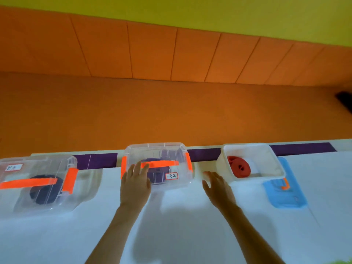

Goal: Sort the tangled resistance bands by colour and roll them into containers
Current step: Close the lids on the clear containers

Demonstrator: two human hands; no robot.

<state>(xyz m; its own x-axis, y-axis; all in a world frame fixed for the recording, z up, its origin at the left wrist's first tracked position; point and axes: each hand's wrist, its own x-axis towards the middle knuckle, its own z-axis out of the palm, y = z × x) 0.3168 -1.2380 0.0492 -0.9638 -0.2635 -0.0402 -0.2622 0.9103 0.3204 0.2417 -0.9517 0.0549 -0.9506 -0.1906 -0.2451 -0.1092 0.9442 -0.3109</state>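
At lower centre, left hand [135, 184] with fingers straight and slightly spread, fingertips laid on the front left of the lidded middle container [171, 149], gripping nothing. To its right, right hand [219, 189] likewise open, fingers relaxed and apart, holding nothing, over the white table [181, 235] in the gap between middle container and white container [266, 159]; contact with the table impossible to tell.

Inside the clear middle container, seen through the lid, a rolled purple band [160, 173]. Across the lid an orange handle strip [160, 163], orange latches [188, 161] at both ends, and at the front right a handwritten label [171, 175], unreadable.

At left of the frame, a second clear container [11, 199], lid on, with a rolled dark band [45, 195] inside.

Right of centre, the white container open on top, a rolled red band [239, 167] standing on edge near its left wall. Just beside it, further right, a blue lid [285, 195] flat on the table. Along the table's far edge, a purple strip [205, 154].
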